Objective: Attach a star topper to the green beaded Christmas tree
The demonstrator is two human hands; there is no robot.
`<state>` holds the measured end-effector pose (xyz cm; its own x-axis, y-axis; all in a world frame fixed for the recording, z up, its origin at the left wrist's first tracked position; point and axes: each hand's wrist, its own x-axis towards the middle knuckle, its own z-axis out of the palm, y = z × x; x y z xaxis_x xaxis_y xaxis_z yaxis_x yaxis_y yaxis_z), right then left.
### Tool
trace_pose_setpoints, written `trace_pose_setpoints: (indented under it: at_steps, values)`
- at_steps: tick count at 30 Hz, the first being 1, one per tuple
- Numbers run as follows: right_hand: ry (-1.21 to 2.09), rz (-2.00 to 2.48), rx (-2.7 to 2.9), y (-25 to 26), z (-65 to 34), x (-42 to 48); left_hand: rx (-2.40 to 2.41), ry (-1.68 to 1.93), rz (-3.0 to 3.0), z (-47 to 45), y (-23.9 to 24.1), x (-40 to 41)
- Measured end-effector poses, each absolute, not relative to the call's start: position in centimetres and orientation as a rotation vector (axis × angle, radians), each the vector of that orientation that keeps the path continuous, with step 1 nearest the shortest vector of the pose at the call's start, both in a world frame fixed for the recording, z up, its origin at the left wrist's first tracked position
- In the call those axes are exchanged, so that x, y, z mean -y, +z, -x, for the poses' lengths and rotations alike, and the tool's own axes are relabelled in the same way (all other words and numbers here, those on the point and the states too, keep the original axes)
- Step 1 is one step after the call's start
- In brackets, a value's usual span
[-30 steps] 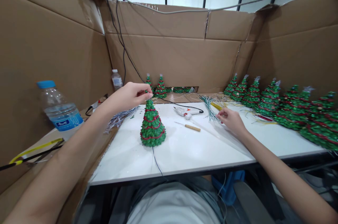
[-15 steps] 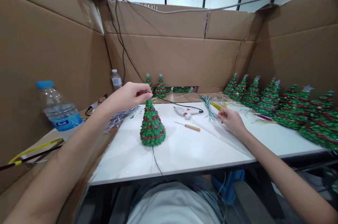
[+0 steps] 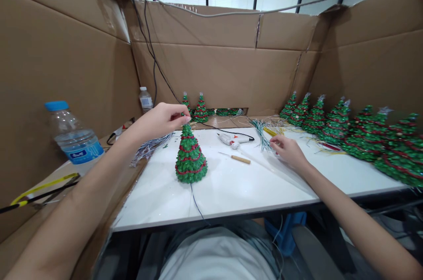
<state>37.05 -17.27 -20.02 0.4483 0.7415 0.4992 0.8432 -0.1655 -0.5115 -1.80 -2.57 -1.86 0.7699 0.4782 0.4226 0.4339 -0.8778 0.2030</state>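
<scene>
A small green Christmas tree (image 3: 191, 157) with red garland stands on the white table (image 3: 238, 187). My left hand (image 3: 160, 120) pinches the tree's tip from the left. My right hand (image 3: 289, 150) rests on the table to the right, its fingertips touching a bundle of green and white wires (image 3: 262, 134); whether it grips any of them is not visible. A thin dark wire (image 3: 196, 203) runs from the tree's base toward me.
A white glue gun (image 3: 235, 140) and a wooden-handled pick (image 3: 238, 159) lie behind the tree. A row of finished trees (image 3: 350, 132) lines the right edge. Two more trees (image 3: 197, 108) stand at the back. Water bottle (image 3: 74, 139) at left. Cardboard walls (image 3: 224, 73) enclose the table.
My right hand has crept slightly left toward the wire bundle. The left hand and the tree have stayed put.
</scene>
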Motion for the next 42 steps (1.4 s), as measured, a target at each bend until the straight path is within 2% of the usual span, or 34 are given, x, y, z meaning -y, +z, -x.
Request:
trace_pose_setpoints:
  at_steps: [19,25,42]
  values:
    - [-0.158,2.036,1.645,-20.7,-37.7,17.0,-0.747,0.705,-2.878,1.9,-2.0,2.3]
    - [-0.023,1.959,1.777,-20.7,-37.3,16.8,-0.747,0.706,-2.871,1.8,-1.9,2.4]
    - [0.015,1.861,1.759,-20.8,-36.9,16.8,-0.719,0.725,-2.892,1.8,-2.0,2.2]
